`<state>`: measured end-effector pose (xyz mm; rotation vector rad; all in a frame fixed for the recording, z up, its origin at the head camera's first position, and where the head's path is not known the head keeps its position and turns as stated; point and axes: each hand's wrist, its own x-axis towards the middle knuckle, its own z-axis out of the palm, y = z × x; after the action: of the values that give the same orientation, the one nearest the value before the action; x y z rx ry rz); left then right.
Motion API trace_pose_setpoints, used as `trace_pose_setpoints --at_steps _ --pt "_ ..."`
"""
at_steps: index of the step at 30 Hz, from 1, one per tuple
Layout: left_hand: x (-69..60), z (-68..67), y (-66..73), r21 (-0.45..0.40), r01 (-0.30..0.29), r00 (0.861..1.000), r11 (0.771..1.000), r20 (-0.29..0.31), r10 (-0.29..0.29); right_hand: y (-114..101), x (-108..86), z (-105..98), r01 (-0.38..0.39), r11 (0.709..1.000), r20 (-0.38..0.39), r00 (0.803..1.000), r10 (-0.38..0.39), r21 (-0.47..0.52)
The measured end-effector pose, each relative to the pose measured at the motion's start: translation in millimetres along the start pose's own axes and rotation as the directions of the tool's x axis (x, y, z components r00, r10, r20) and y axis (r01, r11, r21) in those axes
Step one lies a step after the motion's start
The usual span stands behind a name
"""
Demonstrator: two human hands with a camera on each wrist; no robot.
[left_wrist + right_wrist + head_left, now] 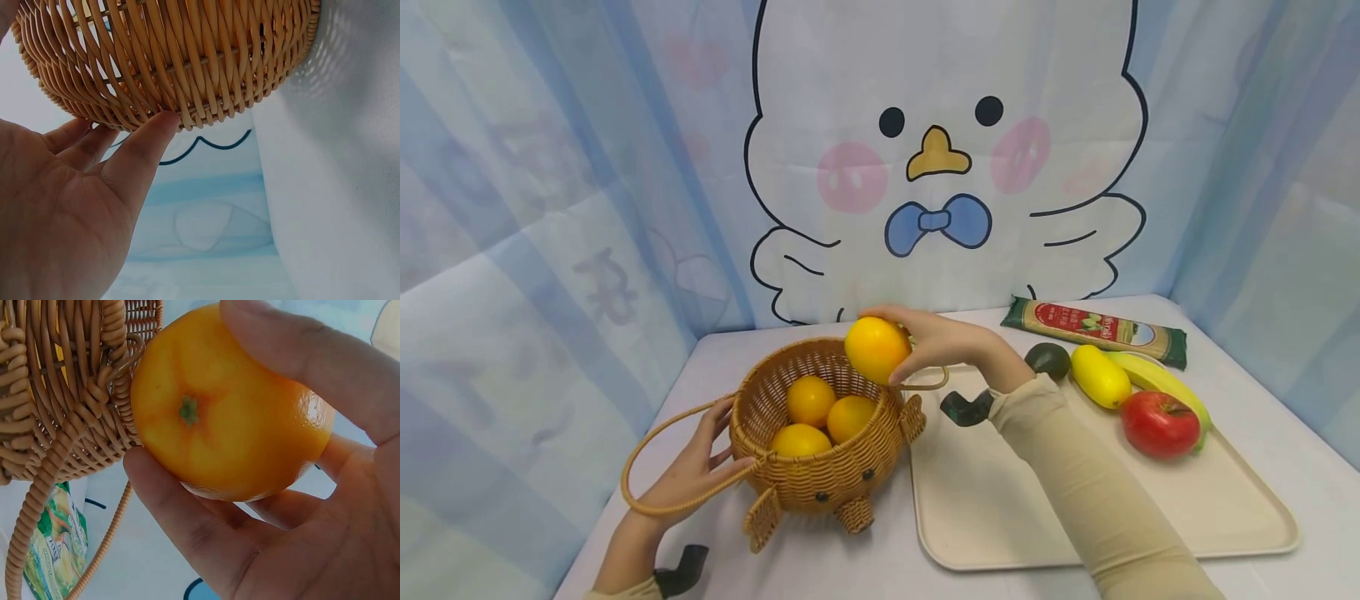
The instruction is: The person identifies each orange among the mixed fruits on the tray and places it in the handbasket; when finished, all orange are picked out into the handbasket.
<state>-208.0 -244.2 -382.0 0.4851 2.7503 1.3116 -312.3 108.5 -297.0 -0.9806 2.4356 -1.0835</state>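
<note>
In the head view my right hand [946, 340] holds an orange [874, 350] at the right rim of a wicker basket [801, 479]. Thumb and fingers are curled round this fruit in the right wrist view, with its green stem end showing. The basket has an animal face on its front, and several oranges [810, 402] lie inside. Against the basket's left outer side rests my left hand [688, 479], its fingertips touching the weave. The left handle [643, 442] loops over that hand. From the left wrist, the thumb [147, 147] looks extended along the wickerwork.
Right of the basket lies a beige tray [1000, 508]. An avocado [1048, 360], a yellow mango-like fruit [1099, 377], a banana [1150, 379] and a red apple [1160, 425] are at its far right. Behind them is a long green-ended packet [1097, 329]. Printed curtains surround the table.
</note>
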Motion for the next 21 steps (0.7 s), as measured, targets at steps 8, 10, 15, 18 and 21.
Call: trace_pose_setpoints --at_steps 8,10,15,18,21 --pt "0.1 -0.4 -0.4 0.0 0.006 1.0 1.0 -0.002 -0.006 -6.9 8.4 3.0 0.017 1.0 0.024 1.0 -0.016 -0.023" --pt "-0.1 -0.3 -0.7 -0.001 0.004 1.0 1.0 -0.002 -0.004 -8.3 9.6 3.9 0.017 1.0 0.027 1.0 -0.016 -0.023" --pt "-0.1 -0.2 -1.4 0.0 0.003 1.0 1.0 -0.004 -0.003 -12.9 12.5 6.1 0.022 0.999 0.036 0.999 -0.02 -0.034" --pt "0.0 -0.3 -1.5 0.002 0.003 1.0 1.0 -0.004 -0.003 -16.3 14.8 7.0 0.03 0.999 0.045 0.999 -0.028 -0.039" --pt "0.1 -0.3 -1.5 0.002 0.002 1.0 1.0 -0.004 -0.002 -20.2 17.4 7.5 0.034 0.998 0.05 0.998 -0.031 -0.049"
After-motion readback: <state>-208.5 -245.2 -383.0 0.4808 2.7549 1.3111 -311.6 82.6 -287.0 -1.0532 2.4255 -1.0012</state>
